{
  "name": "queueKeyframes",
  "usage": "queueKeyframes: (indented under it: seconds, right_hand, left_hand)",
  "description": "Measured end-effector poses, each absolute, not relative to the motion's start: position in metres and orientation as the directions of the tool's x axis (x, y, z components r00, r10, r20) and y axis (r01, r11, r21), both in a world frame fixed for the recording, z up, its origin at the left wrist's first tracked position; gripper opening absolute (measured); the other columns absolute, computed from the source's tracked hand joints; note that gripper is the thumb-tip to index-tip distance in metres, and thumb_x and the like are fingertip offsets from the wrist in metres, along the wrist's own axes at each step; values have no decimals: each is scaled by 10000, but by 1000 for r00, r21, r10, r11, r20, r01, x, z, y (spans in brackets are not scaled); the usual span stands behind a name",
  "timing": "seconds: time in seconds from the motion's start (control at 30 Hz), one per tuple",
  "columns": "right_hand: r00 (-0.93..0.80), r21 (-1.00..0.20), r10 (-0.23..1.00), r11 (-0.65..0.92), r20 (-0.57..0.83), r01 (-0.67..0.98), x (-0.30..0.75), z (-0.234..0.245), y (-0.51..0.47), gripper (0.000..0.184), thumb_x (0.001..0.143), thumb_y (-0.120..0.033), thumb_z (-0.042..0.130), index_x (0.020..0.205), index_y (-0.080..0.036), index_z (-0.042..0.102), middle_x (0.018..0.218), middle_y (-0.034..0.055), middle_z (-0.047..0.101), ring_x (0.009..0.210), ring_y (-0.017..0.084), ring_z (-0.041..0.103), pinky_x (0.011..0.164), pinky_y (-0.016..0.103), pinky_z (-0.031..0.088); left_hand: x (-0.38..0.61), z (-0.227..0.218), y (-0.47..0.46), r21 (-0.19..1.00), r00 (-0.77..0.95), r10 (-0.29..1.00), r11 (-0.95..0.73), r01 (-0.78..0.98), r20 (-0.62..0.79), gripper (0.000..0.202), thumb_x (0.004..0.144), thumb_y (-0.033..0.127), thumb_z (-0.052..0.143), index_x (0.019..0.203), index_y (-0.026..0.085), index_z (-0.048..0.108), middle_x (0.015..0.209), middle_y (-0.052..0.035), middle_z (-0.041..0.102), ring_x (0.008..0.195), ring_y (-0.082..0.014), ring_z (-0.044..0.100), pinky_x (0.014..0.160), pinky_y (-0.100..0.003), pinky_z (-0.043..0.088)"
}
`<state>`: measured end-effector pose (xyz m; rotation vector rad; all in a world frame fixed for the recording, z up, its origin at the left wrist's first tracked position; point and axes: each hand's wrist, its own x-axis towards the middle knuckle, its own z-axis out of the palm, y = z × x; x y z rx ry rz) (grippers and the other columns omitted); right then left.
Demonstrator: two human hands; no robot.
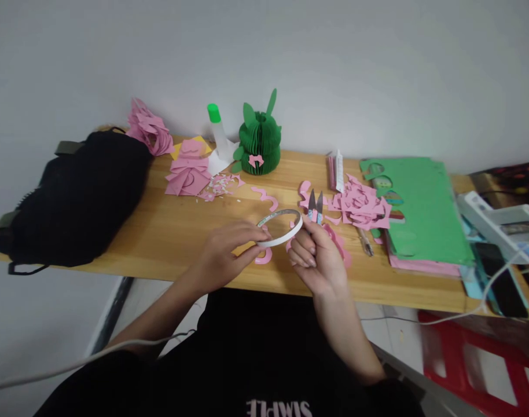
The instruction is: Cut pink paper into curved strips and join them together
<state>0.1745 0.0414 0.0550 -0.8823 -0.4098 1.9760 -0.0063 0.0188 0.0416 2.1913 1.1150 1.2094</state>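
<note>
Plainly ring-shaped, the narrow white tape roll (282, 240) spans the gap between left hand (227, 250) and right hand (319, 253), each pinching its nearer side.

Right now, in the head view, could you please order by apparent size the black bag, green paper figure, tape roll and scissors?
Largest to smallest:
1. Black bag
2. Green paper figure
3. Tape roll, by outline; held nearer the camera, so true rank unsure
4. Scissors, visible part only
</note>
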Motion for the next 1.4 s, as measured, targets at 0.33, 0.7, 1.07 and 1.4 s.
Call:
queueKeyframes:
  seconds: [0.33, 0.7, 1.07, 1.4]
  right_hand:
    - [-250, -677, 899, -436, -359, -593, 171, 60, 33, 466, 727, -332, 782, 532, -201, 379, 379, -143, 253, 297, 5, 149, 312, 164, 134]
    - [-179, -787, 916, -401, -359, -470, 158, 54, 23, 334, 629, -394, 840, 696, -176, 597, 403, -151, 268, 349, 10, 143, 347, 180, 107]
    - [-337, -594, 837, -544, -431, -593, 176, 52, 44, 321, 815, -343, 697, 586, -199, 525, 363, -148, 212, 308, 25, 72, 315, 182, 107]
    - [-189, -797, 915, -404, -357, -449, 155, 56, 28, 320, 626, -417, 834, 694, -173, 639, 399, -147, 261, 352, 15, 136, 344, 194, 92]
  left_hand:
    - [-5, 45, 16, 756, 281, 842, -538, 372, 461, 78, 832, 142, 673, 879, 205, 682, 901, -40, 766, 862, -179, 723, 815, -305, 588]
    - [2, 58, 14, 716, 254, 882, -471, 515, 398, 227, 913, 324, 602, 750, 179, 661, 647, 20, 689, 553, -105, 591, 527, -217, 427]
    - [-9, 46, 22, 678, 282, 837, -546, 493, 469, 58, 879, 175, 626, 916, 179, 671, 863, -46, 768, 780, -166, 703, 741, -286, 546]
    - [2, 56, 18, 848, 221, 936, -344, 403, 275, 145, 868, 297, 650, 810, 175, 703, 698, 17, 716, 579, -101, 601, 535, -193, 465]
